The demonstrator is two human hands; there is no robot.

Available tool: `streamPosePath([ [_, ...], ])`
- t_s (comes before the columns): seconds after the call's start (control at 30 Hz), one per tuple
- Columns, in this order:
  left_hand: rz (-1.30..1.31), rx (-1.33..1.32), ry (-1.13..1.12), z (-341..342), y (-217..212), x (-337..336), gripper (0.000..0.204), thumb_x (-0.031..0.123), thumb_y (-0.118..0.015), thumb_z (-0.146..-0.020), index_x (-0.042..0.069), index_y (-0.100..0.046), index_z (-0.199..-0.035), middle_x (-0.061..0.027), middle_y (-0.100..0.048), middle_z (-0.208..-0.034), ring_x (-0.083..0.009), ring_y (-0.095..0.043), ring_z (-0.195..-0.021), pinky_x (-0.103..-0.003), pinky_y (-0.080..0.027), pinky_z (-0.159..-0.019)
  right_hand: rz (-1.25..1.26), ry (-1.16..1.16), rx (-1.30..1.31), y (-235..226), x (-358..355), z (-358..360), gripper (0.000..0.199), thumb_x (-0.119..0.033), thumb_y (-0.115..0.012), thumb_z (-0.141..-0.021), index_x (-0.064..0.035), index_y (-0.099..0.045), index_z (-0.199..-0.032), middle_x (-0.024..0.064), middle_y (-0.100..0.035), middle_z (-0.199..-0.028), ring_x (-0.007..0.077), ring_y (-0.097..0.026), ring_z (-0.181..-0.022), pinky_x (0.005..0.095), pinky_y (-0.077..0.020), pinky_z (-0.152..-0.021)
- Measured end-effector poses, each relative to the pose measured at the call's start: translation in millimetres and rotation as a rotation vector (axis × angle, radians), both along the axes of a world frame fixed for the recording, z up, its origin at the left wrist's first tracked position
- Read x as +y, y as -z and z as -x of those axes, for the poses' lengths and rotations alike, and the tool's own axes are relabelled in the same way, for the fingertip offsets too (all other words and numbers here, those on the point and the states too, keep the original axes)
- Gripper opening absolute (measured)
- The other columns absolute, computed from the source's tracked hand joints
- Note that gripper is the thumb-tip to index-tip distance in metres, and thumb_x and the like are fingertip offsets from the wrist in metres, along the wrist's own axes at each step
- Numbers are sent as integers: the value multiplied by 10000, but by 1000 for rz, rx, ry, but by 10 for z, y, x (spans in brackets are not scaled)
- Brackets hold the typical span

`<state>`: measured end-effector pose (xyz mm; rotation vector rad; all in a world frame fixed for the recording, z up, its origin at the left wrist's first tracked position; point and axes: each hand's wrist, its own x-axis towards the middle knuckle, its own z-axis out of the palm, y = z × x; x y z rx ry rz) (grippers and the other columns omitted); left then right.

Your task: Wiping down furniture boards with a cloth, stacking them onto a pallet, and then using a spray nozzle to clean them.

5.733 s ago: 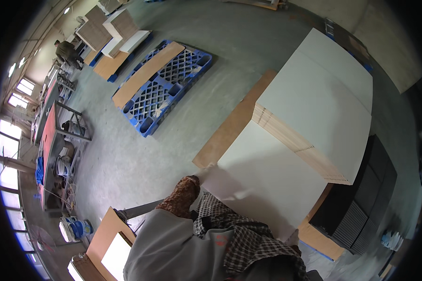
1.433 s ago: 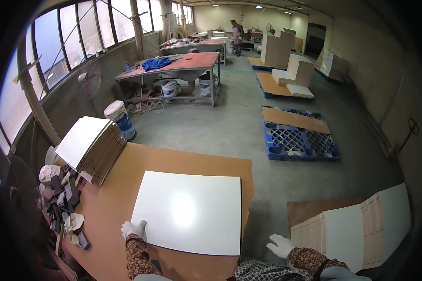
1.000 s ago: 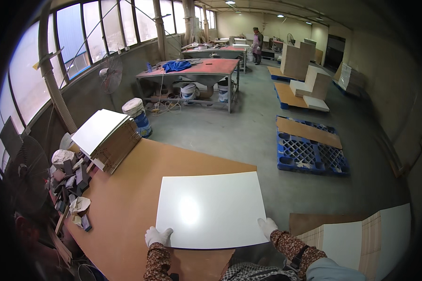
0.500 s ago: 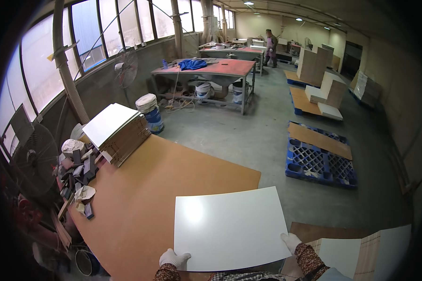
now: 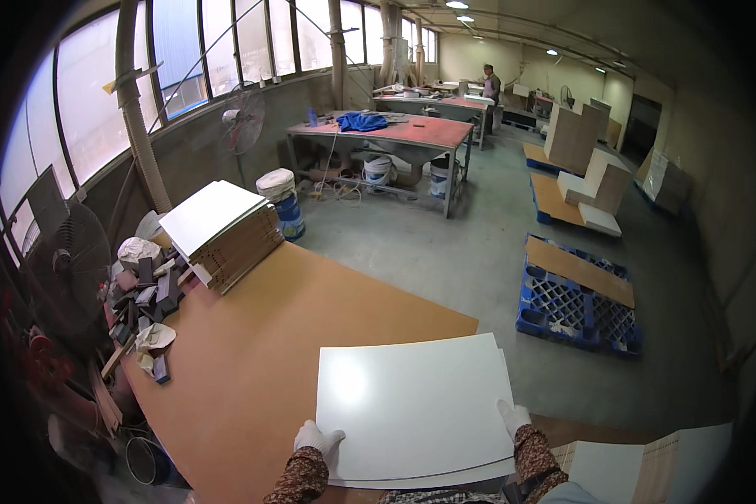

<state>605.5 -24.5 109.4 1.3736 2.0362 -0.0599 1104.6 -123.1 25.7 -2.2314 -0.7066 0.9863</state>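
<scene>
A glossy white rectangular panel [image 5: 412, 407] lies before me at the near edge of the brown-topped table [image 5: 311, 311]. Beneath it, the edge of a second white panel shows along the right and near sides, slightly out of line. My white-gloved left hand [image 5: 317, 438] grips the left edge low down, thumb on top and fingers out of sight under it. At the right edge my right hand [image 5: 514, 417], also gloved, holds the panel with its thumb over the face. Both patterned sleeves come in from below.
A stack of white-faced panels [image 5: 223, 231] stands at the table's far left, beside a heap of dark blocks [image 5: 155, 294]. More white panels [image 5: 609, 470] lie at lower right. Beyond are a blue pallet [image 5: 563, 307], a red-topped workbench [image 5: 412, 130] and a distant person [image 5: 490, 86].
Both hands have moved slightly up along the panel's side edges. A second panel's edge now shows under the top one. The whole view has shifted a little.
</scene>
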Motion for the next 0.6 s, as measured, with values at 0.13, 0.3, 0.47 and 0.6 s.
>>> streamPosePath([
  [0.13, -17, 2, 0, 78, -37, 91, 900, 595, -821, -726, -41, -567, -1310, -260, -627, -1332, -385, -622, -1250, -461, -521, -1045, -22, 42, -21, -93, -145, 200, 677, -544, -664, -902, 89, -717, -1134, 264, -731, -1119, 387, -684, -1127, 417, -505, -986],
  [0.3, -9, 90, -5, 118, 29, 203, 893, 667, -764, -760, -17, -578, -1303, -230, -611, -1341, -359, -607, -1270, -457, -509, -1059, 64, 89, -42, -312, -409, 501, 688, -556, -662, -898, 84, -719, -1143, 257, -735, -1114, 371, -692, -1111, 409, -511, -975],
  [0.47, -90, 135, 64, -48, 180, 244, 876, 730, -723, -774, 4, -606, -1251, -194, -632, -1280, -336, -622, -1232, -466, -512, -1031, -113, 220, 195, 637, -874, 187, 742, -634, -411, -1030, 25, -690, -1227, 255, -704, -1231, 431, -655, -1133, 488, -502, -988],
  [0.6, -203, 73, 49, -3, 132, 168, 784, 678, -553, -918, -28, -663, -1240, -263, -673, -1260, -417, -639, -1209, -489, -508, -1034, -52, 258, -7, 674, -741, 175, 745, -658, -406, -1019, 7, -705, -1170, 251, -709, -1171, 438, -659, -1104, 494, -506, -956],
])
